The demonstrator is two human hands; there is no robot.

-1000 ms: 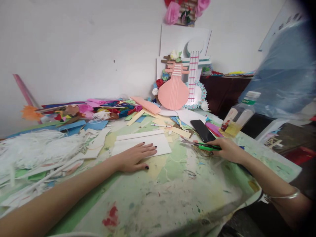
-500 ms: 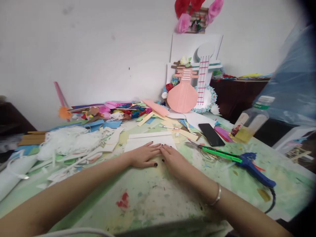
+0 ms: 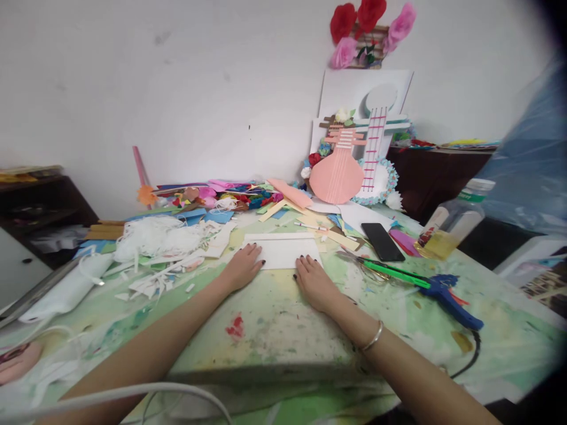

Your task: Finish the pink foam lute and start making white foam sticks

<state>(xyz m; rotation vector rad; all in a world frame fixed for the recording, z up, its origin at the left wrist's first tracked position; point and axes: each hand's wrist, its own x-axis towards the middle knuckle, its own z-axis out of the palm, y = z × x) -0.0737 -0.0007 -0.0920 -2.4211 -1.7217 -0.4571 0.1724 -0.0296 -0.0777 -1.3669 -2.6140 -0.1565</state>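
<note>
A white sheet of paper (image 3: 283, 254) lies flat on the stained green tablecloth (image 3: 283, 319), with a raised or folded strip along its far edge. My left hand (image 3: 243, 267) rests on the sheet's left side, fingers stretched forward. On its right part lies my right hand (image 3: 313, 282), palm down with the fingers extended over the near edge. Bare paper shows between the two hands. Neither hand grips anything.
Right of the sheet are scissors (image 3: 349, 256), a blue and green glue gun (image 3: 443, 289), a black phone (image 3: 382, 241) and a bottle (image 3: 456, 221). White shreds (image 3: 155, 242) pile up at left. A pink paper lute (image 3: 337, 174) leans at the back; a white cable (image 3: 177, 386) crosses in front.
My hands have moved apart from the middle of the sheet, left hand to the left and right hand to the right. More of the paper shows. The camera view has shifted left.
</note>
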